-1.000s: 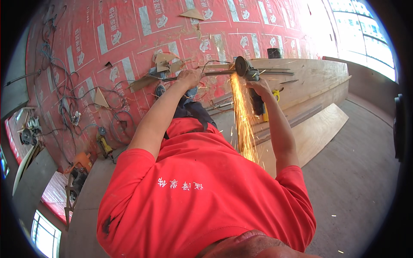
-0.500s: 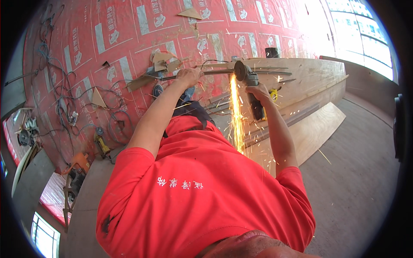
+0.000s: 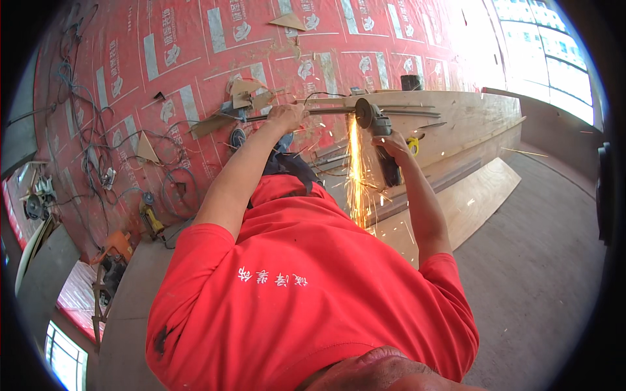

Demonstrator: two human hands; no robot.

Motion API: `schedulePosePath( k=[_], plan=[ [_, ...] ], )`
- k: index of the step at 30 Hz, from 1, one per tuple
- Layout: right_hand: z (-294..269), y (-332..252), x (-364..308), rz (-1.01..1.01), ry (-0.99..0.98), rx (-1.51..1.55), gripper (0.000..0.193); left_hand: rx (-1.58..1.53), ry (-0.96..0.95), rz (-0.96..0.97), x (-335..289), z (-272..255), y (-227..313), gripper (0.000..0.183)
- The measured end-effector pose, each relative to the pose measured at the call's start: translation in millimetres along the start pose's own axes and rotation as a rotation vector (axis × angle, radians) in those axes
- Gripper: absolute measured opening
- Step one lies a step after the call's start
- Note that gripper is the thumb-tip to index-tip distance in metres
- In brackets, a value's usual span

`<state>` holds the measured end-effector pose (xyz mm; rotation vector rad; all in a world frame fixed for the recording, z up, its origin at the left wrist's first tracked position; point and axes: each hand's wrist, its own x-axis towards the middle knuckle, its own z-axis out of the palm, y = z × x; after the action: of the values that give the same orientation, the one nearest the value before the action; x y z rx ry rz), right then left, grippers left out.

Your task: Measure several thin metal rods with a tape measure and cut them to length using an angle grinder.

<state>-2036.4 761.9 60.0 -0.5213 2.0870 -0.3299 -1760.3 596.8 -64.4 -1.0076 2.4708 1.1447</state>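
My right hand (image 3: 392,144) is wrapped round the dark body of an angle grinder (image 3: 389,166). Its round disc (image 3: 365,113) meets thin metal rods (image 3: 331,111), and a bright stream of orange sparks (image 3: 355,169) pours down toward me from that spot. To the left of the disc, my left hand (image 3: 285,118) is closed on the rods and presses them down. Their right ends lie on a pale wooden board (image 3: 469,120). How the fingers of my left hand wrap the rods is partly hidden.
Right of the grinder lie a yellow-handled tool (image 3: 413,144) and a dark cylinder (image 3: 411,82). A second plank (image 3: 469,202) sits nearer. Cardboard scraps (image 3: 244,93), tangled cables (image 3: 98,143) and a yellow power tool (image 3: 151,218) are on the red-covered floor (image 3: 195,52) at left.
The grinder has shifted very slightly, its disc still at the rods. Sparks keep streaming down with a changed scatter. My left hand stays in place.
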Motion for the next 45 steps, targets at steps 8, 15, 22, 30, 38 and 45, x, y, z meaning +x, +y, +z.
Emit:
schedulePosePath(
  k=[8, 15, 22, 30, 38, 45],
  plan=[
    [1.0, -19.8, 2.6, 0.003, 0.022, -0.056, 0.04, -0.001, 0.008, 0.009, 1.6, 3.7, -1.3, 0.045],
    [2.6, -19.2, 18.3, 0.044, 0.046, -0.06, 0.036, -0.003, 0.021, 0.003, -1.0, 3.6, 0.2, 0.044],
    [-0.6, -7.3, 21.4, 0.079, 0.039, -0.056, 0.034, -0.003, 0.042, 0.003, -2.3, 3.4, 1.2, 0.044],
    [-0.5, -8.7, 3.7, 0.025, 0.054, -0.072, 0.038, 0.0, 0.002, 0.003, -0.9, 3.8, -0.5, 0.044],
    [0.9, -12.9, -9.6, -0.026, 0.019, -0.073, 0.037, -0.011, 0.004, 0.002, 1.4, 4.6, -2.8, 0.044],
    [-3.8, -7.2, 22.1, 0.061, 0.006, -0.044, 0.037, 0.004, -0.011, -0.011, 0.1, 0.3, 0.4, 0.045]
  ],
)
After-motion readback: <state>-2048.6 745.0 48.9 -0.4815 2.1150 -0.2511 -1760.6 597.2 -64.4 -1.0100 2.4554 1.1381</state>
